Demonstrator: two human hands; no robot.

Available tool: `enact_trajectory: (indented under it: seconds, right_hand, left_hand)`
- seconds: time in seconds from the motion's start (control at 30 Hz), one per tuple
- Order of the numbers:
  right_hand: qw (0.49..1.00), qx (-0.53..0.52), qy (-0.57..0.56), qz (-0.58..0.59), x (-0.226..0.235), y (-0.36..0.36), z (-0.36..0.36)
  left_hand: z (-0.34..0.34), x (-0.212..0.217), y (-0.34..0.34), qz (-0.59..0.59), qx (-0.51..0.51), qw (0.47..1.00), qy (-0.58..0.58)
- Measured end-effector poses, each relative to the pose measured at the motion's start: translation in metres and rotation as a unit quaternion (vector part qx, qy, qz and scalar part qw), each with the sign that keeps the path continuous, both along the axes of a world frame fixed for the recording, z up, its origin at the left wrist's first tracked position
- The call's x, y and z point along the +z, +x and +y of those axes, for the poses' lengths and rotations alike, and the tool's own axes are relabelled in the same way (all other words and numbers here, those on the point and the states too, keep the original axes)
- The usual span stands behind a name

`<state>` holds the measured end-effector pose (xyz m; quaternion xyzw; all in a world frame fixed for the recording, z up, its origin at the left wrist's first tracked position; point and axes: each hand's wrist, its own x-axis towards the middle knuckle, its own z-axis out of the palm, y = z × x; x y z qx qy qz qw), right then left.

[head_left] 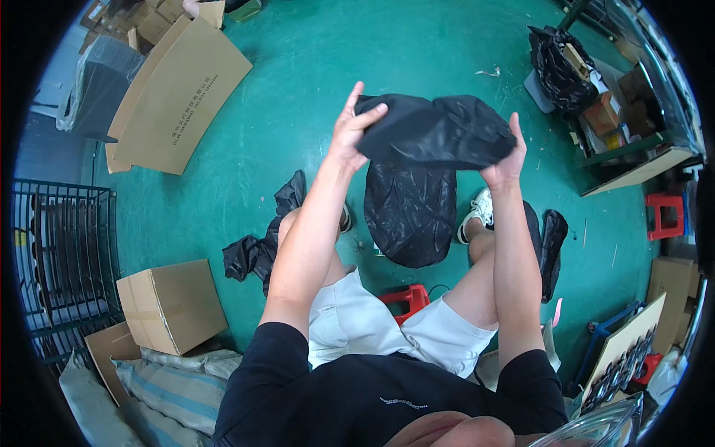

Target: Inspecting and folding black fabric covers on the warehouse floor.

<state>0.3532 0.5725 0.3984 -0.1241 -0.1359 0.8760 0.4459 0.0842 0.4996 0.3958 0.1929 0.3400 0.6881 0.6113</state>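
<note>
Both of my hands hold up a piece of black, slightly shiny cloth (436, 134), stretched sideways into a rounded shape. My left hand (351, 134) grips its left end, thumb along the near face. At the other end my right hand (506, 160) has hold of the edge, its thumb pointing up and its other fingers partly hidden. Beneath the cloth, between my feet, lies a larger rounded black cloth-like item (411, 216) with a wrinkled surface. Crumpled black cloth (253, 253) lies beside my left leg. A long folded black piece (553, 253) rests to the right of my right leg.
A red stool (408, 299) shows between my legs. A closed carton (175, 305) and woven sacks (179, 380) stand at left, near a metal rack (67, 261). Farther off is a big cardboard box (182, 97). At right are a black bag (562, 71) and another red stool (665, 216).
</note>
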Motion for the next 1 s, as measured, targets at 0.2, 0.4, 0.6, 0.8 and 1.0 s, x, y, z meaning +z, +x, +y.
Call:
enact_trajectory:
  seconds: [0.2,0.4,0.6,0.8,1.0]
  right_hand:
    - [0.997,0.044,0.018,0.065,0.002,-0.009,-0.008]
    - [0.988,0.017,0.020,-0.151,-0.019,-0.007,0.002]
    - [0.992,0.037,-0.011,-0.117,-0.001,-0.006,-0.009]
    - [0.975,-0.009,-0.039,-0.216,0.001,0.001,-0.012]
    - [0.978,-0.025,-0.094,-0.183,-0.003,-0.014,0.018]
  left_hand:
    - [-0.001,-0.002,0.000,-0.061,0.020,0.997,-0.045]
    - [-0.005,0.006,0.007,-0.032,-0.080,0.996,0.010]
    - [-0.014,0.011,0.026,0.146,-0.100,0.982,0.070]
    - [-0.006,0.016,0.021,0.108,-0.030,0.989,-0.097]
    - [0.023,0.007,0.014,0.169,-0.045,0.980,-0.090]
